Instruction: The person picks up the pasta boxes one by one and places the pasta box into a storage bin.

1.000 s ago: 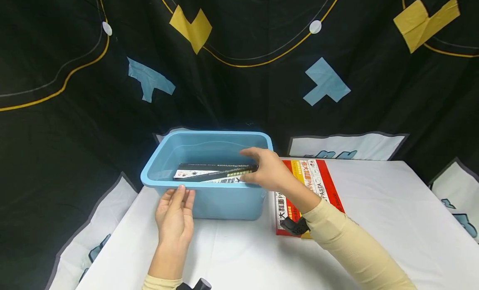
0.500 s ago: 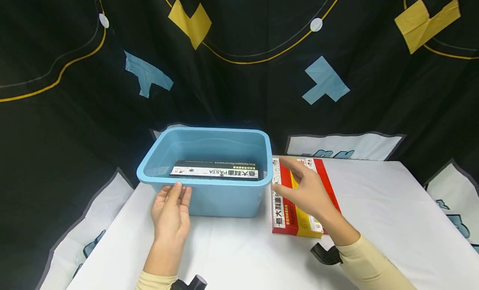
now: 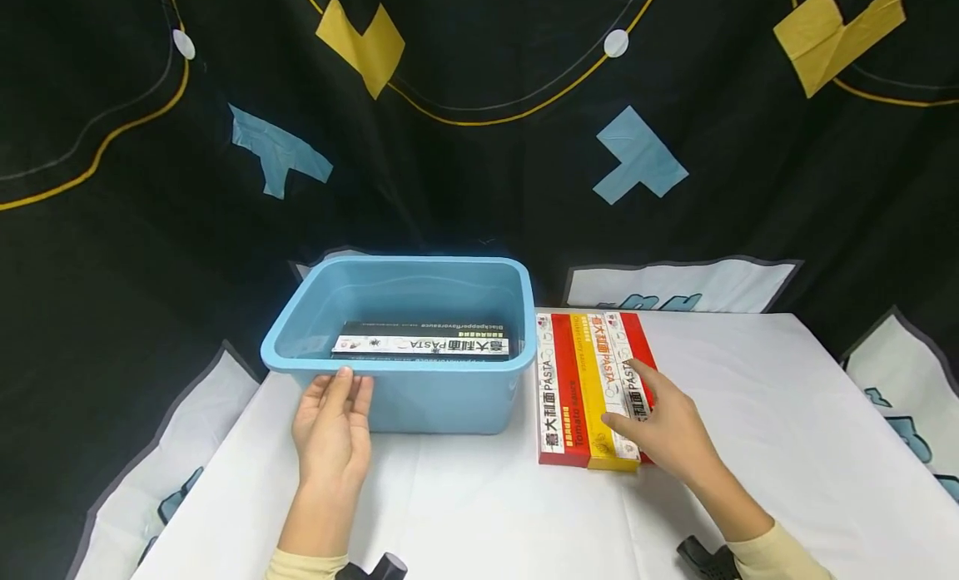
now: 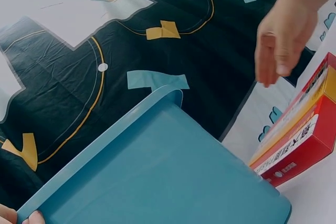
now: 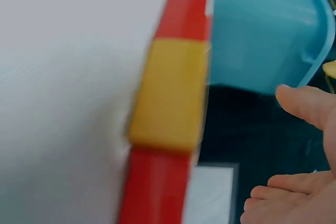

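A light blue plastic bin (image 3: 438,401) stands on the white table, its mouth tilted toward me. Inside it lie black pasta boxes (image 3: 427,345) with a white label band. My left hand (image 3: 333,430) pinches the bin's near rim at the left, thumb on top and fingers beneath. To the right of the bin, a red pasta box (image 3: 558,397), a yellow pasta box (image 3: 599,380) and another red pasta box (image 3: 637,339) lie side by side. Over the right-hand one hovers my right hand (image 3: 667,422), thumb and fingers spread, holding nothing.
The white table (image 3: 487,513) reaches back to a black curtain (image 3: 464,189) with blue and yellow shapes. White panels (image 3: 674,285) show along the curtain's foot. Each wrist wears a small black camera (image 3: 708,559).
My right hand has left the bin and moved right and toward me, over the red and yellow pasta boxes. The black pasta box now lies flat in the bin. My left hand stays on the rim.
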The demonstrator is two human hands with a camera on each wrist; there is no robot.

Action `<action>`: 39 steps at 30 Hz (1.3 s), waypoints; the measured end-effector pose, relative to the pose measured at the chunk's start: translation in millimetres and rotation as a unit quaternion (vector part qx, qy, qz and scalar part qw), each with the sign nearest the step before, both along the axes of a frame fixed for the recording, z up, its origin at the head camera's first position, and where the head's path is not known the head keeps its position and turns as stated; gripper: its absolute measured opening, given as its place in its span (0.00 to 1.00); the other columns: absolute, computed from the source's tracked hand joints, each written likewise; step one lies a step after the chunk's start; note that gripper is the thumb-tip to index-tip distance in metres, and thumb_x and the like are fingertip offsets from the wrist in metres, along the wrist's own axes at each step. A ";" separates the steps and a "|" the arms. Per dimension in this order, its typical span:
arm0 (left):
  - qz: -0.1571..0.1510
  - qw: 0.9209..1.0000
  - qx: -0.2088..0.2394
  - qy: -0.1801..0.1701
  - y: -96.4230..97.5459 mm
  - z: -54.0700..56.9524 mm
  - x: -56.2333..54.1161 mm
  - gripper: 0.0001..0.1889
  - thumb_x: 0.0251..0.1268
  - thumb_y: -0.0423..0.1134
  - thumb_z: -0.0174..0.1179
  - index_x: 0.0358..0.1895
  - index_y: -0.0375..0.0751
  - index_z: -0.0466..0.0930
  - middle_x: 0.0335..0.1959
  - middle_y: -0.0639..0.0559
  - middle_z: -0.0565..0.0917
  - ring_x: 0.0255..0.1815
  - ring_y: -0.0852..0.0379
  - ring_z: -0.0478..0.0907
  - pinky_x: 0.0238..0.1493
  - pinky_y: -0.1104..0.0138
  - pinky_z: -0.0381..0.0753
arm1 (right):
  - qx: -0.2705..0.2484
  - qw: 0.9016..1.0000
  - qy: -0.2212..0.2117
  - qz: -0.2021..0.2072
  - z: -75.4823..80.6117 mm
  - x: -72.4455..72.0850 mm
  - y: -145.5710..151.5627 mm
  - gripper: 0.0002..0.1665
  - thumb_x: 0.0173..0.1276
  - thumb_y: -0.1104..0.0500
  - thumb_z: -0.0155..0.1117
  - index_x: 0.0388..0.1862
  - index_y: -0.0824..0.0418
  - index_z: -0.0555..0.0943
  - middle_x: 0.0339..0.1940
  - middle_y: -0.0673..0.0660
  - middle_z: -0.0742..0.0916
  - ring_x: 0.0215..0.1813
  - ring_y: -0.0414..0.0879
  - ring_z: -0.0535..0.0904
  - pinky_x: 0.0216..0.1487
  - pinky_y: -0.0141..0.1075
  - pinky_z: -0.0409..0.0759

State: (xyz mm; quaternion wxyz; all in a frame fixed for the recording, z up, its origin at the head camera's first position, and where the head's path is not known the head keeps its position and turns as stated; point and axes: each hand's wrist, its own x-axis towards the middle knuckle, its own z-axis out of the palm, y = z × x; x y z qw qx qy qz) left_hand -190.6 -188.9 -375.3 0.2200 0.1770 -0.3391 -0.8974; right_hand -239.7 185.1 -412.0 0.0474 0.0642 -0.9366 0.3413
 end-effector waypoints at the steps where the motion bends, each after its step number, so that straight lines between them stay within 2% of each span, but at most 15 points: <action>1: 0.000 1.000 -0.003 0.000 0.2 -0.5 0.1 0.20 0.64 0.35 0.65 0.53 0.39 0.65 0.63 0.44 0.68 0.57 0.56 0.73 0.57 0.67 0.80 | 0.009 1.000 0.001 0.005 -3.8 -0.4 4.0 0.56 0.54 0.45 0.77 0.75 0.64 0.60 0.70 0.68 0.70 0.67 0.65 0.66 0.62 0.64 0.71; 5: 0.004 1.000 -0.003 0.001 0.6 -2.3 -0.1 0.20 0.64 0.35 0.65 0.53 0.39 0.66 0.61 0.44 0.70 0.57 0.56 0.74 0.57 0.67 0.80 | 0.036 0.999 -0.003 0.025 -18.3 -2.5 18.6 0.59 0.49 0.47 0.81 0.72 0.70 0.60 0.68 0.71 0.71 0.65 0.65 0.67 0.64 0.63 0.69; 9: 0.004 1.000 -0.004 0.004 0.8 -3.9 -1.2 0.21 0.63 0.35 0.66 0.53 0.38 0.66 0.61 0.44 0.70 0.57 0.56 0.74 0.57 0.67 0.80 | 0.050 0.998 -0.019 0.028 -29.6 -5.3 29.5 0.60 0.48 0.44 0.81 0.71 0.72 0.62 0.65 0.71 0.73 0.62 0.64 0.70 0.62 0.61 0.72; 16: 0.004 1.000 0.002 0.001 0.5 -6.0 0.2 0.22 0.61 0.36 0.68 0.53 0.39 0.66 0.61 0.44 0.70 0.57 0.56 0.74 0.57 0.68 0.80 | 0.058 0.997 -0.014 0.038 -33.7 -6.5 45.9 0.60 0.45 0.44 0.82 0.70 0.70 0.64 0.64 0.72 0.75 0.63 0.67 0.70 0.62 0.62 0.71; 19: 0.001 1.000 0.005 -0.004 0.9 -5.2 0.2 0.21 0.62 0.35 0.67 0.53 0.40 0.66 0.61 0.44 0.70 0.57 0.57 0.74 0.57 0.68 0.80 | 0.067 0.997 -0.026 0.030 -35.1 -3.4 55.3 0.60 0.45 0.44 0.82 0.70 0.70 0.64 0.64 0.72 0.74 0.64 0.68 0.68 0.62 0.64 0.69; 22: -0.001 1.000 -0.001 -0.004 0.9 -3.5 -0.1 0.20 0.63 0.35 0.66 0.53 0.40 0.66 0.62 0.44 0.69 0.57 0.57 0.73 0.57 0.68 0.79 | 0.075 0.996 -0.050 0.014 -36.8 0.5 63.0 0.62 0.46 0.39 0.80 0.70 0.72 0.63 0.65 0.73 0.73 0.64 0.69 0.67 0.61 0.67 0.69; 25: -0.002 1.000 -0.009 -0.001 0.3 -1.6 -1.4 0.20 0.64 0.35 0.65 0.53 0.40 0.65 0.62 0.44 0.68 0.57 0.57 0.73 0.57 0.68 0.79 | 0.079 0.994 -0.074 -0.006 -37.1 3.7 67.7 0.64 0.48 0.34 0.76 0.70 0.73 0.62 0.65 0.74 0.73 0.63 0.70 0.67 0.57 0.68 0.72; 27: -0.003 1.000 -0.011 0.002 0.0 0.1 -2.6 0.21 0.65 0.35 0.64 0.54 0.40 0.65 0.62 0.44 0.68 0.58 0.57 0.72 0.58 0.69 0.79 | 0.082 0.993 -0.078 -0.019 -36.2 4.6 69.6 0.63 0.51 0.34 0.74 0.69 0.76 0.61 0.64 0.75 0.73 0.62 0.70 0.68 0.55 0.67 0.74; 29: -0.003 1.000 -0.012 0.004 -0.2 0.6 -4.0 0.20 0.65 0.35 0.64 0.54 0.39 0.65 0.62 0.44 0.68 0.58 0.56 0.72 0.57 0.69 0.79 | 0.090 0.993 -0.073 -0.029 -34.6 4.3 70.6 0.59 0.53 0.38 0.73 0.68 0.78 0.62 0.61 0.76 0.74 0.57 0.68 0.72 0.50 0.62 0.79; 31: -0.002 1.000 -0.012 0.005 -0.4 0.4 -4.3 0.21 0.65 0.35 0.64 0.55 0.39 0.65 0.62 0.44 0.68 0.59 0.56 0.71 0.57 0.69 0.79 | 0.097 0.993 -0.061 -0.037 -33.1 3.5 70.1 0.51 0.54 0.43 0.73 0.63 0.77 0.66 0.53 0.73 0.79 0.48 0.62 0.76 0.41 0.54 0.82; 33: -0.002 1.000 -0.015 0.005 -0.3 -0.2 -3.8 0.20 0.65 0.35 0.64 0.55 0.39 0.65 0.63 0.44 0.68 0.59 0.56 0.71 0.57 0.69 0.79 | 0.103 0.992 -0.052 -0.042 -32.2 1.8 67.9 0.41 0.54 0.47 0.71 0.56 0.74 0.71 0.43 0.67 0.82 0.39 0.56 0.77 0.30 0.45 0.81; 35: -0.002 1.000 -0.018 0.004 -0.5 -1.0 -2.9 0.21 0.66 0.35 0.64 0.56 0.39 0.65 0.63 0.44 0.68 0.60 0.56 0.71 0.57 0.69 0.79 | 0.109 0.992 -0.050 -0.042 -34.0 -0.5 64.3 0.36 0.54 0.48 0.71 0.52 0.72 0.73 0.37 0.60 0.82 0.33 0.50 0.76 0.24 0.38 0.76; 37: -0.003 1.000 -0.018 0.001 -0.3 -1.4 -1.3 0.20 0.66 0.35 0.63 0.56 0.39 0.65 0.64 0.44 0.67 0.60 0.56 0.71 0.57 0.69 0.79 | 0.120 0.990 -0.054 -0.044 -35.1 -3.0 60.5 0.36 0.53 0.46 0.73 0.49 0.71 0.74 0.34 0.58 0.81 0.30 0.49 0.75 0.21 0.35 0.74; 39: -0.002 1.000 -0.015 -0.002 0.1 -2.0 -0.2 0.21 0.66 0.35 0.63 0.56 0.39 0.65 0.63 0.44 0.68 0.60 0.56 0.71 0.57 0.69 0.79 | 0.138 0.987 -0.063 -0.049 -36.1 -5.5 58.6 0.42 0.51 0.43 0.75 0.51 0.74 0.73 0.34 0.60 0.82 0.30 0.50 0.75 0.21 0.36 0.75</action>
